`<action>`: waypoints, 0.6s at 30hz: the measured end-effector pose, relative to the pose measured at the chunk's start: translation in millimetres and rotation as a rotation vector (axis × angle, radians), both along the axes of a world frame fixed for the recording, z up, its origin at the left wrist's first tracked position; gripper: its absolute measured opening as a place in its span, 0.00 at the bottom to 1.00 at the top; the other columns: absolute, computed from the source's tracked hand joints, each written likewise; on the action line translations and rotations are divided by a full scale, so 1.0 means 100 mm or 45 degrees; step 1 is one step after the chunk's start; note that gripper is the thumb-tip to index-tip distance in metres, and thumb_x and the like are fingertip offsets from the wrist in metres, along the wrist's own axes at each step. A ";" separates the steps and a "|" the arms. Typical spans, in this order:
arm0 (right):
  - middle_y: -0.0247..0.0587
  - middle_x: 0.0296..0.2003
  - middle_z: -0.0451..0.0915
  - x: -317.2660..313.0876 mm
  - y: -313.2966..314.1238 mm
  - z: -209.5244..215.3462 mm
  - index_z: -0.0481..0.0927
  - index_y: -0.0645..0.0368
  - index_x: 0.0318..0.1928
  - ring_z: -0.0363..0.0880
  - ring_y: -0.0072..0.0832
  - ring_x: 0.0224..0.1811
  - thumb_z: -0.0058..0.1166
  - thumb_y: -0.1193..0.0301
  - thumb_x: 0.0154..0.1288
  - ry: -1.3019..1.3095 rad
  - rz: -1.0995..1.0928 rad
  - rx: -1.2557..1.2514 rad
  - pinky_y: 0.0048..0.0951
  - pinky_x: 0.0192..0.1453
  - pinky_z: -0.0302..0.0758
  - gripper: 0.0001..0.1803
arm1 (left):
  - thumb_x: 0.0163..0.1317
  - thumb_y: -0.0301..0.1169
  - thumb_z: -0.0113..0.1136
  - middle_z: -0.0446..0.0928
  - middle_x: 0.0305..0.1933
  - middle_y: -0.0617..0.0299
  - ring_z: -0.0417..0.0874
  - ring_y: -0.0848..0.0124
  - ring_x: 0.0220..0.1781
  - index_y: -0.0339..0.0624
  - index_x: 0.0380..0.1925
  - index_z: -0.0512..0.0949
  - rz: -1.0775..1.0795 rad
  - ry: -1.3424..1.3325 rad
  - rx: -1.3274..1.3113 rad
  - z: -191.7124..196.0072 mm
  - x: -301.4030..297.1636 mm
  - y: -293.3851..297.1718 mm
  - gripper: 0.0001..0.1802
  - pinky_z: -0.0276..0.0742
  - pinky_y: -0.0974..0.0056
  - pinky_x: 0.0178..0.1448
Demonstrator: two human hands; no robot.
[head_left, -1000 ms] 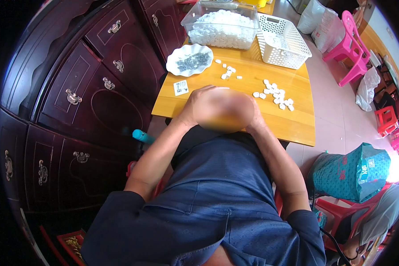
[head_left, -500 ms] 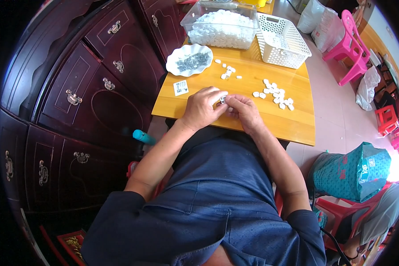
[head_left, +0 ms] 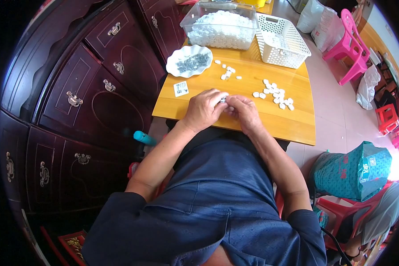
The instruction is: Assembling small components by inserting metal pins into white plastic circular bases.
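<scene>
Close to the table's near edge, both my hands meet around a small white piece point(head_left: 223, 99) with dark metal showing on it. My left hand point(head_left: 202, 108) pinches it from the left, while the fingertips of my right hand point(head_left: 244, 111) press on its other side. Fingers cover most of the piece, so its exact kind is hidden. Small white plastic pieces point(head_left: 275, 91) lie loosely grouped to the right, and a few more point(head_left: 228, 72) sit ahead of my hands. A scalloped white dish point(head_left: 173, 62) holds many small grey metal parts point(head_left: 193, 62).
On the wooden table point(head_left: 292, 126) a clear bin point(head_left: 188, 26) heaped with white pieces stands at the back, beside a white perforated basket point(head_left: 288, 60). A square printed card point(head_left: 181, 88) lies left. Dark cabinets point(head_left: 97, 84) flank the left; a teal bag point(head_left: 350, 173) stands right.
My hands stay together over the same spot, with only slight shifts of the fingers around the small piece. The things on the table have not moved.
</scene>
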State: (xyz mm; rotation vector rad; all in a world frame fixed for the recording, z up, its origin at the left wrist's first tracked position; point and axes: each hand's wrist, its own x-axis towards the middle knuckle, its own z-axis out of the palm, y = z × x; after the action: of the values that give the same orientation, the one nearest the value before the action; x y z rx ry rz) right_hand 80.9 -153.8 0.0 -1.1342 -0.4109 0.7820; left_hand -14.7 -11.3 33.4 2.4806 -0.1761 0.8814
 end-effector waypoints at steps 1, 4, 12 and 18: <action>0.27 0.26 0.80 -0.01 0.01 -0.01 0.84 0.55 0.34 0.76 0.14 0.28 0.57 0.65 0.70 0.013 -0.033 0.013 0.17 0.34 0.69 0.09 | 0.60 0.30 0.64 0.80 0.36 0.54 0.83 0.52 0.40 0.40 0.41 0.79 -0.008 -0.044 -0.011 -0.01 0.01 0.00 0.11 0.79 0.54 0.42; 0.28 0.26 0.81 -0.03 0.01 0.00 0.84 0.57 0.35 0.76 0.15 0.29 0.58 0.65 0.69 -0.003 -0.045 0.017 0.17 0.34 0.69 0.09 | 0.61 0.29 0.63 0.80 0.36 0.54 0.83 0.52 0.39 0.40 0.41 0.79 -0.021 -0.054 -0.016 -0.01 0.00 0.01 0.10 0.79 0.54 0.41; 0.31 0.29 0.83 -0.04 0.02 -0.04 0.85 0.60 0.35 0.78 0.17 0.30 0.57 0.67 0.68 -0.054 -0.060 0.010 0.19 0.38 0.72 0.10 | 0.61 0.26 0.64 0.82 0.38 0.50 0.85 0.52 0.40 0.35 0.43 0.80 -0.053 -0.030 -0.006 -0.03 -0.01 0.05 0.11 0.81 0.57 0.44; 0.30 0.28 0.82 -0.02 0.03 -0.07 0.85 0.61 0.35 0.77 0.17 0.29 0.56 0.66 0.69 -0.102 -0.091 0.020 0.19 0.37 0.70 0.11 | 0.60 0.26 0.64 0.82 0.38 0.52 0.85 0.53 0.39 0.36 0.45 0.81 -0.065 -0.086 -0.068 -0.11 0.04 0.04 0.13 0.81 0.57 0.43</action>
State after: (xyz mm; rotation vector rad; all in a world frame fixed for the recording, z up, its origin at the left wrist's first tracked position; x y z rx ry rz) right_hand 79.1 -150.6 -6.7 -1.1621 -0.4403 0.6718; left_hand -10.2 -7.0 22.4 2.3879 -0.2350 0.9370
